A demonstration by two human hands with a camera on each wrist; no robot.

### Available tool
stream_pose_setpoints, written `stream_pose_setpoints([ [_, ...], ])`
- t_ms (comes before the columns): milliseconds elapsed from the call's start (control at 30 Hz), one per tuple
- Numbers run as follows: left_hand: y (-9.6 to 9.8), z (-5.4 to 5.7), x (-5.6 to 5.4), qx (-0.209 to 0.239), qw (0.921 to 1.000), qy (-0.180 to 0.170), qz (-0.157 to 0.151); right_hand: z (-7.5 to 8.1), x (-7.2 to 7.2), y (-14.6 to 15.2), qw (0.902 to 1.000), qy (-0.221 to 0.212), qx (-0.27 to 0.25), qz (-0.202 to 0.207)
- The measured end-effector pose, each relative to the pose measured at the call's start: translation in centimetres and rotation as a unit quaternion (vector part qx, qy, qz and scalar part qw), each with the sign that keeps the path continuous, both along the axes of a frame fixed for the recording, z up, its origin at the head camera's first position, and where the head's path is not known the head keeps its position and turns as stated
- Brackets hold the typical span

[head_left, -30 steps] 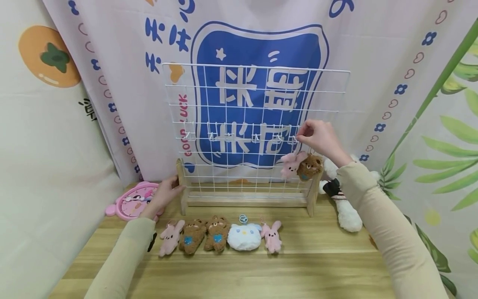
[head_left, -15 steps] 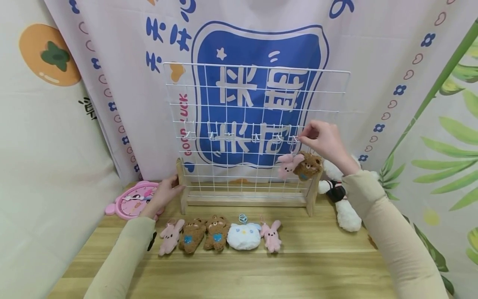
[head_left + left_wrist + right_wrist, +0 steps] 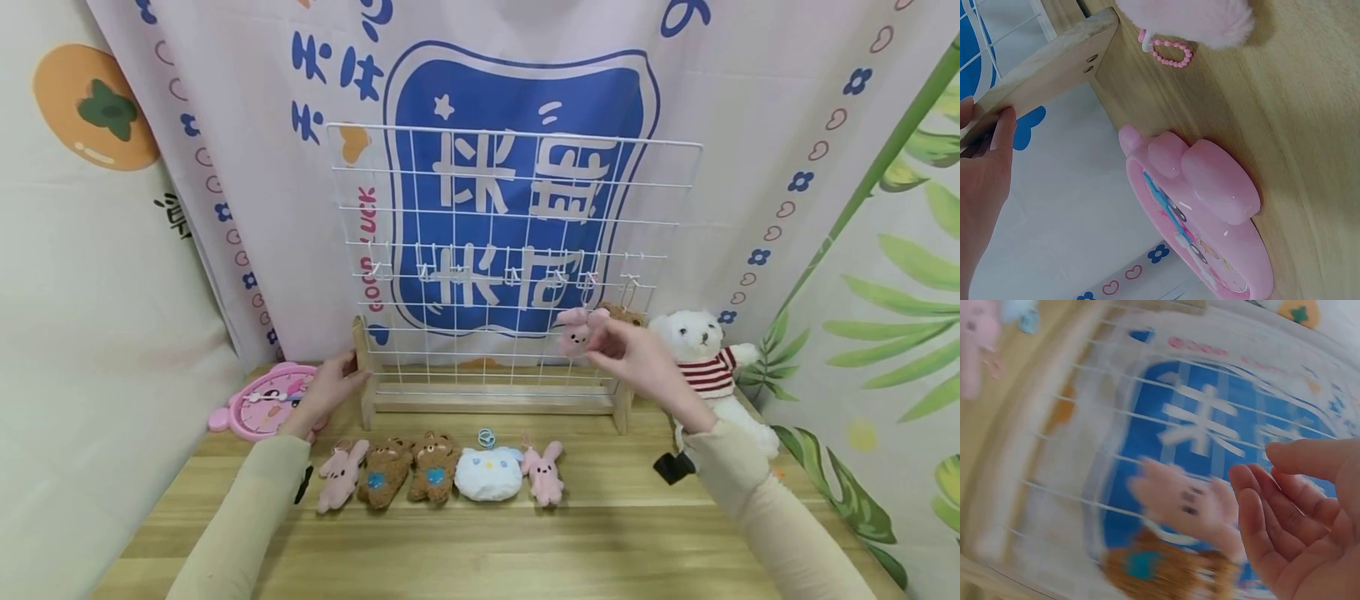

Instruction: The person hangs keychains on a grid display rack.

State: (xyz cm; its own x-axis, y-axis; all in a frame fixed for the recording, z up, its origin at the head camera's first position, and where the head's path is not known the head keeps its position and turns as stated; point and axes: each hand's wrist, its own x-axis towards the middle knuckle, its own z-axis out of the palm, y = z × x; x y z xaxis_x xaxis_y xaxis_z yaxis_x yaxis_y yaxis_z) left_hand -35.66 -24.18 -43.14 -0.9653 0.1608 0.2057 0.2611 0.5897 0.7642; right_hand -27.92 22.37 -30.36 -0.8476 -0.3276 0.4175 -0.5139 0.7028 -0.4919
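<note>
My left hand (image 3: pixel 338 385) grips the wooden side post (image 3: pixel 1035 78) of a white wire grid rack (image 3: pixel 480 329), thumb on one side and fingers on the other. My right hand (image 3: pixel 637 367) is in front of the grid's right part, fingers loosely bent with nothing between them, as the right wrist view shows. Just beyond its fingertips a pink bunny plush keychain (image 3: pixel 574 327) hangs from a white hook. Beside the bunny hangs a brown bear plush keychain (image 3: pixel 1147 565), mostly hidden behind the hand in the head view.
A white owl-like plush (image 3: pixel 489 477) lies in a front row with pink bunnies and brown bears, including one bear (image 3: pixel 435 471). A pink clock (image 3: pixel 262 408) is at the left. Right of the rack sits a white teddy (image 3: pixel 693 337) in a striped top. Several bare hooks (image 3: pixel 459 275) line the grid.
My right hand has let go of the bunny keychain at the hook and moved down in front of the bunny. The left hand stays on the post.
</note>
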Motion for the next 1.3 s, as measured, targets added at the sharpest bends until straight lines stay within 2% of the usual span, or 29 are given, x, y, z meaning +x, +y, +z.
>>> stream_pose_setpoints([
  [300, -0.1, 0.2, 0.0, -0.025, 0.9997, 0.002, 0.0, -8.0, -1.8, -1.5, 0.9969, -0.055, 0.043, 0.036],
  [433, 0.0, 0.0, -0.1, -0.012, 0.9999, -0.001, -0.001, -10.6, -2.9, -2.3, 0.9925, -0.089, 0.066, 0.051],
  [600, 0.0, 0.0, -0.1, -0.007, 1.0, -0.004, 0.002, -13.1, -4.0, -3.4, 0.9868, -0.111, 0.093, 0.073],
  [900, -0.2, -0.2, -0.1, -0.003, 1.0, -0.004, 0.002, -15.3, -5.3, -5.0, 0.9728, -0.184, 0.136, 0.035],
  [1000, -0.1, -0.2, -0.1, -0.007, 1.0, 0.004, 0.003, -15.4, -5.5, -5.4, 0.9702, -0.189, 0.15, 0.025],
  [1300, 0.1, 0.3, 0.2, -0.004, 1.0, 0.005, 0.001, -15.8, -5.6, -6.3, 0.9711, -0.178, 0.157, 0.026],
])
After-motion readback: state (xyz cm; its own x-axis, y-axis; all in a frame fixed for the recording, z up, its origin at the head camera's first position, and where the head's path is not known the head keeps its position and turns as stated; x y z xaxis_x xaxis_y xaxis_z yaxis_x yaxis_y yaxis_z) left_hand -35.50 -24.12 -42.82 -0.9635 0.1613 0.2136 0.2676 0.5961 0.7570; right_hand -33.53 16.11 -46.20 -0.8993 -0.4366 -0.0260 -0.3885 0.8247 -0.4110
